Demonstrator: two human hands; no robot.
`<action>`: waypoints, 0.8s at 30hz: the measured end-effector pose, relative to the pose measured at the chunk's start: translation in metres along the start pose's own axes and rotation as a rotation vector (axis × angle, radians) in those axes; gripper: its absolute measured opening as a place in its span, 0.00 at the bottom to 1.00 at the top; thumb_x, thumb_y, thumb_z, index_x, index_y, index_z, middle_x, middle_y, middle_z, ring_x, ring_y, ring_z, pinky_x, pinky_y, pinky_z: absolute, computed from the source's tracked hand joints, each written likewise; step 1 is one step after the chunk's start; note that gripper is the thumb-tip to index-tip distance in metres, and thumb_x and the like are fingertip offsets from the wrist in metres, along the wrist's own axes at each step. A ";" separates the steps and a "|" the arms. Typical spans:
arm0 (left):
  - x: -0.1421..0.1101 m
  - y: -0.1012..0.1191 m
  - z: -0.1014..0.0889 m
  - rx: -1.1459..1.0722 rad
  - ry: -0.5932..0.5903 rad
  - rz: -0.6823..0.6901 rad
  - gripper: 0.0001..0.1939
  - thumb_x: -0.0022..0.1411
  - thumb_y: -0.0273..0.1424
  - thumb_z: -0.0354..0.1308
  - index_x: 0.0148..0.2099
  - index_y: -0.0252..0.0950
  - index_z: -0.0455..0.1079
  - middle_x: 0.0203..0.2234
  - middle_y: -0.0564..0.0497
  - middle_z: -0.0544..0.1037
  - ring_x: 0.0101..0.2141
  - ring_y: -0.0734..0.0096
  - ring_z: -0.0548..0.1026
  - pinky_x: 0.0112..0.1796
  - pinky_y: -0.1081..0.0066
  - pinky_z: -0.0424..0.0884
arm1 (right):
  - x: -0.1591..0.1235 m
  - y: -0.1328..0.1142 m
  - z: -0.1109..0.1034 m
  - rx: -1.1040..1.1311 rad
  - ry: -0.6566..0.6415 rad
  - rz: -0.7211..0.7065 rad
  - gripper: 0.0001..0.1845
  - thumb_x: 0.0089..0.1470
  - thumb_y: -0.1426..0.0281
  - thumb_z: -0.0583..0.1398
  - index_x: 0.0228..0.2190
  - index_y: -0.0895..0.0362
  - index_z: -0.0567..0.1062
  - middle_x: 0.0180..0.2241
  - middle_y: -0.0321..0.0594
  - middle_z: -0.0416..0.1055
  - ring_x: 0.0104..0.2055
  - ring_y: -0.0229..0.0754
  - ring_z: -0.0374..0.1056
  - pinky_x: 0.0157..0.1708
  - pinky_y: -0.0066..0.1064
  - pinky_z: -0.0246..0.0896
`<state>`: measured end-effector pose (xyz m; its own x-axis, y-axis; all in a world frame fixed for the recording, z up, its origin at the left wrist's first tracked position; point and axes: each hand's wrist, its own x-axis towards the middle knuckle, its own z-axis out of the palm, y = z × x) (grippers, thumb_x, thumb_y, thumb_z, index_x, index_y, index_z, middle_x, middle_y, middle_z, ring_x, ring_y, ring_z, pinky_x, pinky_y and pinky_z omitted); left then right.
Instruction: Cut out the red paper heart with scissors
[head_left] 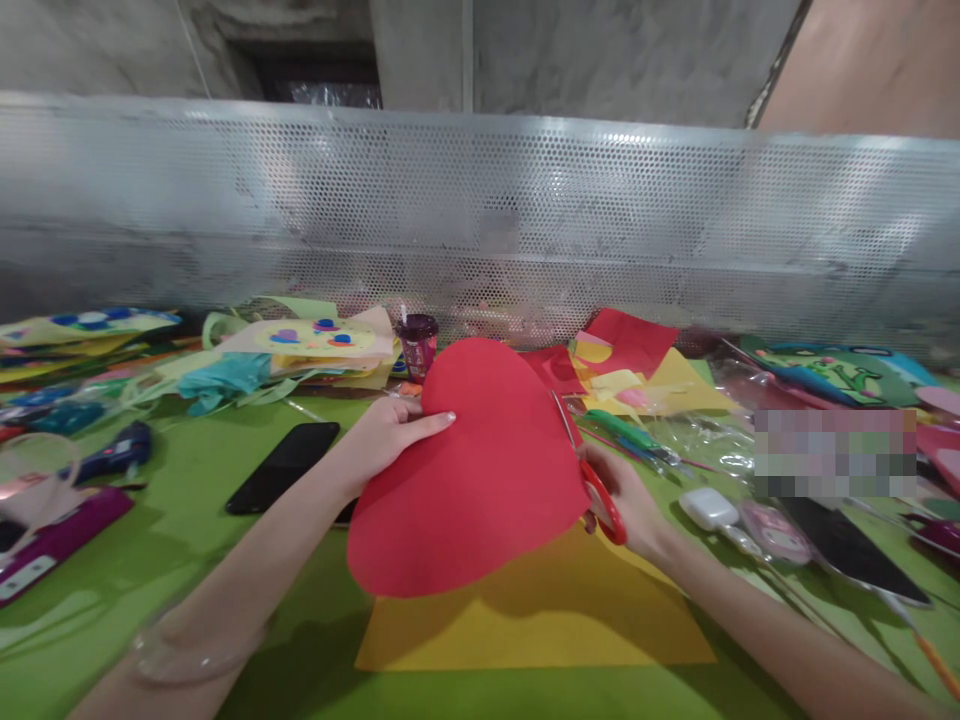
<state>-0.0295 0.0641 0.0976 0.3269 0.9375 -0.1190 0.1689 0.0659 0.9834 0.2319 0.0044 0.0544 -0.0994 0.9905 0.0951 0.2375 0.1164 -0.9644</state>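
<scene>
A large red paper cut-out (487, 480) with a rounded outline is held up in front of me, tilted. My left hand (397, 435) grips its left edge, thumb on top and fingers behind. In my right hand (622, 500) is a pair of scissors (602, 500) with red handles. The metal blades lie along the right edge of the red paper; whether they are parted I cannot make out. Below the cut-out, a yellow sheet (525, 630) lies on the green table (300, 610).
A black phone (289, 468) lies left of the paper, with a purple power strip (60, 545) farther left. Behind stands a lidded cup (417, 345). On the right are a white charger (709, 508), another phone (855, 550) and paper scraps (675, 385). A perforated metal panel (480, 200) closes off the back.
</scene>
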 end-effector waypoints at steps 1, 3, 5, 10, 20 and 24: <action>0.000 0.000 0.000 0.001 0.001 0.001 0.15 0.50 0.43 0.61 0.35 0.37 0.75 0.28 0.49 0.80 0.26 0.67 0.77 0.26 0.74 0.72 | 0.000 0.000 0.000 0.000 -0.003 -0.002 0.10 0.38 0.69 0.57 0.26 0.56 0.60 0.21 0.29 0.61 0.17 0.31 0.57 0.13 0.24 0.57; 0.000 0.001 0.000 0.001 0.004 0.003 0.15 0.50 0.43 0.62 0.35 0.37 0.75 0.29 0.49 0.80 0.26 0.66 0.78 0.27 0.73 0.72 | 0.000 0.000 -0.001 0.002 -0.006 -0.007 0.11 0.38 0.69 0.58 0.26 0.56 0.60 0.22 0.29 0.61 0.17 0.31 0.58 0.14 0.24 0.58; 0.000 0.001 0.000 -0.002 0.005 0.001 0.16 0.50 0.43 0.62 0.36 0.37 0.75 0.29 0.49 0.80 0.27 0.65 0.78 0.28 0.72 0.73 | 0.000 0.000 -0.001 0.004 -0.007 -0.013 0.11 0.38 0.69 0.58 0.26 0.56 0.60 0.22 0.29 0.62 0.17 0.32 0.58 0.14 0.24 0.58; -0.001 0.001 0.000 -0.009 0.009 -0.003 0.17 0.49 0.43 0.62 0.37 0.38 0.75 0.29 0.49 0.80 0.27 0.64 0.78 0.28 0.71 0.73 | 0.000 0.000 -0.001 0.006 -0.009 -0.018 0.11 0.38 0.69 0.58 0.26 0.55 0.60 0.21 0.29 0.62 0.17 0.32 0.58 0.14 0.25 0.58; 0.000 0.000 -0.001 -0.034 -0.016 0.003 0.16 0.49 0.43 0.62 0.37 0.38 0.75 0.29 0.49 0.80 0.28 0.65 0.78 0.29 0.71 0.73 | 0.001 0.001 -0.001 -0.015 -0.010 -0.002 0.10 0.38 0.68 0.56 0.26 0.56 0.60 0.21 0.28 0.61 0.16 0.31 0.58 0.14 0.25 0.58; 0.001 0.000 -0.003 -0.036 -0.031 0.005 0.16 0.49 0.43 0.62 0.37 0.38 0.75 0.30 0.49 0.80 0.29 0.63 0.78 0.30 0.70 0.73 | 0.001 0.003 -0.003 -0.029 -0.020 0.010 0.10 0.38 0.68 0.56 0.27 0.56 0.61 0.22 0.29 0.61 0.16 0.30 0.57 0.13 0.25 0.58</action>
<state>-0.0318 0.0656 0.0981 0.3570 0.9267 -0.1173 0.1336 0.0736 0.9883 0.2351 0.0059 0.0517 -0.1156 0.9901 0.0800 0.2662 0.1085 -0.9578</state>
